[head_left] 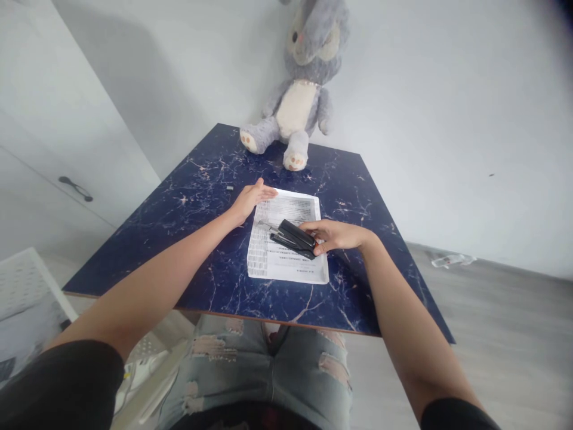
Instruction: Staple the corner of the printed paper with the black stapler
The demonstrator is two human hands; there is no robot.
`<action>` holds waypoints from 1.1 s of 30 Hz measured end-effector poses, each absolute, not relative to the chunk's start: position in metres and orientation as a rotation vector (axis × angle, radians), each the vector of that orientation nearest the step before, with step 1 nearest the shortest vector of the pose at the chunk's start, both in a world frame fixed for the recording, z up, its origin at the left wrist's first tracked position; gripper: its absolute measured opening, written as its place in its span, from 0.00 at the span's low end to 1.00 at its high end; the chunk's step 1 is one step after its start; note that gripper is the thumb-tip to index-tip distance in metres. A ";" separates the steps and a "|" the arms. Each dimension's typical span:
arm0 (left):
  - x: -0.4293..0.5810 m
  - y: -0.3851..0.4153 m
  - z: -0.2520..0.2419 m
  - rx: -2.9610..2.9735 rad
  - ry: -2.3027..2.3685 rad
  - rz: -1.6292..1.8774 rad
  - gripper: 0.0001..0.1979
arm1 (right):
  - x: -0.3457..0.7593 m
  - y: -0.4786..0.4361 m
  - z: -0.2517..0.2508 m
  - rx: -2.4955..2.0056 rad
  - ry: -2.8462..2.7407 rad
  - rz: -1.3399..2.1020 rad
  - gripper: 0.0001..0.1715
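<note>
A stack of printed white paper (295, 266) lies on the dark blue marbled table (215, 280). On top of it rests a black stapler (293, 237), its nose pointing left. My right hand (333, 235) grips the stapler's rear end, fingers closed around it. My left hand (250, 198) lies flat with fingers stretched out, touching the paper's far left corner.
A grey and white plush rabbit (298, 101) sits at the table's far edge against the white wall. A small grey object (230, 187) lies on the table left of the paper. A white cabinet with a black handle (75, 188) stands to the left.
</note>
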State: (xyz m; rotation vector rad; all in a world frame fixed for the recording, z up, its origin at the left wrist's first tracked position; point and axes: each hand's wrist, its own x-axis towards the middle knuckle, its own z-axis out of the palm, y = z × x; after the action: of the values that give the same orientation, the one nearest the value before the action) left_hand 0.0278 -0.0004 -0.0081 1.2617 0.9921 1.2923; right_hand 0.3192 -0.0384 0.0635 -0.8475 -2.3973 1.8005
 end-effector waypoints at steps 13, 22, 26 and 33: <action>0.033 -0.013 0.005 1.003 0.735 1.329 0.31 | 0.283 -0.057 0.042 -0.869 -2.471 0.519 0.40; 0.037 -0.018 0.004 0.687 0.617 1.114 0.13 | 0.258 -0.057 0.022 -1.041 -2.617 -0.320 0.47; 0.041 -0.018 0.001 0.722 0.700 1.158 0.07 | 0.257 -0.060 0.021 -1.089 -2.593 -0.206 0.49; 0.040 -0.017 -0.004 0.865 0.703 1.184 0.06 | 0.257 -0.062 0.021 -1.026 -2.601 -0.414 0.41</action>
State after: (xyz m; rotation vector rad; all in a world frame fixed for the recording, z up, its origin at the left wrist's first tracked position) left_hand 0.0397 -0.0165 -0.0041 0.8654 0.7029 1.1839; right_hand 0.2575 -0.0619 0.0209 -1.0262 -2.6012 -0.4144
